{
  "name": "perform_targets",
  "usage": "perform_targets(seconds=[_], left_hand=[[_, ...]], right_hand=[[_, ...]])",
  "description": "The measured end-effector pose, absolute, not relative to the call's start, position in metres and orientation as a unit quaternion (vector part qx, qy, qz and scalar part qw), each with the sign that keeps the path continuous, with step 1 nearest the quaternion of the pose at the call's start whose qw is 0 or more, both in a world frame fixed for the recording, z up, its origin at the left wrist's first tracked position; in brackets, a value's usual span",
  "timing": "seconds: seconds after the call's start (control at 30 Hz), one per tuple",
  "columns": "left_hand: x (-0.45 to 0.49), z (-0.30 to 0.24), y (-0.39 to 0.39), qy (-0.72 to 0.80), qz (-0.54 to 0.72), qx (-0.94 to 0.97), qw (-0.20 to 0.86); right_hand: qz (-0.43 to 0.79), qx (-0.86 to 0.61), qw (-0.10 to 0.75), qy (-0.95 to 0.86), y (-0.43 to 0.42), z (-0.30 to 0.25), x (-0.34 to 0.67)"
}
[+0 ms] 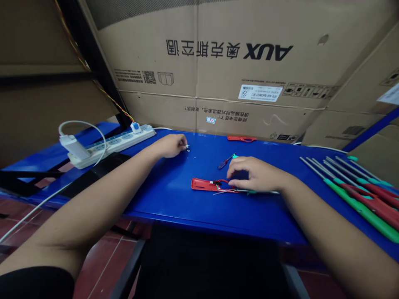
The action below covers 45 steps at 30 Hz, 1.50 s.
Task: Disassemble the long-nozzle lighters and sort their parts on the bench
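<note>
My left hand (173, 145) is over the back left of the blue table, its fingertips pinched on a small white part (187, 146). A tiny scrap lies just below it. My right hand (257, 173) rests with curved fingers and the thumb apart, nothing visible between them. Beside its thumb lies an opened red lighter casing half (201, 184) with a black-and-white piece inside and a thin metal rod (221, 192) along it. Past my right fingertips are a small screwdriver (223, 163) with a dark purple handle and a teal bit (235, 156), partly hidden by the fingers.
Another red casing piece (241, 138) lies at the back edge against a large cardboard box (218, 74). Several long-tubed red and green lighters (358, 199) are lined up on the right. A white power strip (115, 145) with plugs and cables occupies the left.
</note>
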<state>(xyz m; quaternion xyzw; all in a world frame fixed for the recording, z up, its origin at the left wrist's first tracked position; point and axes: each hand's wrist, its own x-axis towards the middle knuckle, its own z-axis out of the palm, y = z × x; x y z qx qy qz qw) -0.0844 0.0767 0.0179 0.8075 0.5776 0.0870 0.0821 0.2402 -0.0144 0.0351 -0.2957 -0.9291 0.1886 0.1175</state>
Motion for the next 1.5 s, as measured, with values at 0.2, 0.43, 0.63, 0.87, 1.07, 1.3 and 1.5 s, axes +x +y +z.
perform_targets(seconds=[0.2,0.43,0.63,0.87,1.07,1.3,1.5], left_hand=[[-0.077,0.014,0.074,0.586,0.100,0.799,0.089],[-0.072,0.002,0.086,0.599,0.112,0.784,0.119],[-0.057,0.013,0.063,0.560,0.137,0.800,0.166],[-0.009,0.028,-0.007,0.409,0.270,0.822,0.291],[-0.004,0.022,-0.015,0.404,0.257,0.818,0.320],[-0.017,0.026,-0.012,0.330,0.205,0.868,0.309],[-0.023,0.025,-0.004,0.300,0.157,0.920,0.195]], right_hand=[[0.192,-0.290,0.110,-0.931,-0.021,0.035,0.232],[0.196,-0.297,0.116,-0.927,-0.015,0.032,0.240],[0.172,-0.323,0.173,-0.914,-0.018,0.032,0.236],[0.132,-0.363,0.291,-0.875,-0.029,0.025,0.208],[0.171,-0.401,0.305,-0.847,-0.032,0.023,0.203],[0.107,-0.362,0.184,-0.908,-0.023,0.025,0.218],[0.067,-0.348,0.086,-0.931,-0.016,0.022,0.226]])
